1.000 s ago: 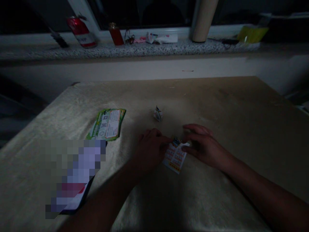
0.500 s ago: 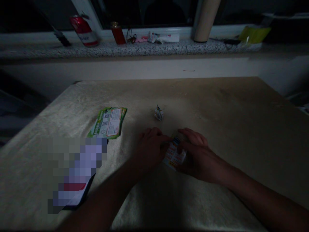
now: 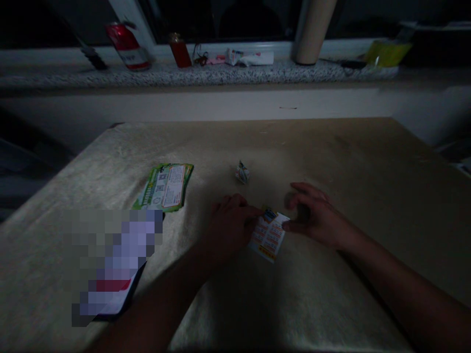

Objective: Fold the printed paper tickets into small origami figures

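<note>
A small printed paper card (image 3: 270, 238) lies on the pale table between my hands. The fingers of my left hand (image 3: 233, 220) rest along its left edge, spread and pressing down on it. My right hand (image 3: 312, 213) is raised at the card's right side, fingers curved and apart, with the thumb tip near the card's upper right edge. Behind them stands a small folded paper piece (image 3: 242, 172). Green printed packets (image 3: 165, 186) lie in a pile to the left.
A phone with a blurred screen (image 3: 121, 274) lies at the left of the table (image 3: 331, 157). On the granite windowsill (image 3: 221, 74) stand a red can (image 3: 128, 46), a red bottle (image 3: 180, 51), a beige cylinder (image 3: 315, 34) and a yellow item (image 3: 388, 53).
My right hand has moved right and slightly away, off the card, uncovering its right side. My left hand has stayed in place.
</note>
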`<state>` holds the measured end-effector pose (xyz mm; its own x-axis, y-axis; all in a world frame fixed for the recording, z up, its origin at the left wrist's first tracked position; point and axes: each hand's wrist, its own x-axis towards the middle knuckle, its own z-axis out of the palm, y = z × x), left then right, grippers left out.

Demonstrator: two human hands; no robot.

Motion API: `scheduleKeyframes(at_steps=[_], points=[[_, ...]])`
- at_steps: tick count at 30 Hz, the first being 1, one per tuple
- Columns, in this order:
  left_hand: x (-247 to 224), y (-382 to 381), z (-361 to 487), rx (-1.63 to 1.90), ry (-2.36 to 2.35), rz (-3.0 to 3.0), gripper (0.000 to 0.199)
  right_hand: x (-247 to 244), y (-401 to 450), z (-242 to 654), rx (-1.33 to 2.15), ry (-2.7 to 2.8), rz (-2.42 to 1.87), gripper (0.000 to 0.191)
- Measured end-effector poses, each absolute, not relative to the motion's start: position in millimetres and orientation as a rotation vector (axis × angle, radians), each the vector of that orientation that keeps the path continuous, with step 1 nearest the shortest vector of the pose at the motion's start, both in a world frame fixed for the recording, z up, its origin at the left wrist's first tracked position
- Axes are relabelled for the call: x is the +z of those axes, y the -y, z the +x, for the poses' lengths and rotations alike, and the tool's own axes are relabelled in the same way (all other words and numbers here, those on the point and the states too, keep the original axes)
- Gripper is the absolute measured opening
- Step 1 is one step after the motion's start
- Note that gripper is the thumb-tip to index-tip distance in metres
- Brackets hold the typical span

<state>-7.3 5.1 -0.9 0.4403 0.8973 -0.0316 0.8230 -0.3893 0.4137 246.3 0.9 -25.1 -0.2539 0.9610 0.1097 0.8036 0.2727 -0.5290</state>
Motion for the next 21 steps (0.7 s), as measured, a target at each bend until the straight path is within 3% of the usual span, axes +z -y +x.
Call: scheduleKeyframes(at_steps=[8,21], points=[[-6,-5,-9,0.335,-1.442,2.330,0.027,-26,-11,257,0.408,2.025,-1.485,0.017],[-8,-2,-11,0.371,-1.402,2.371,0.028,-25,-1,244,0.507,2.246,-1.361,0.020]])
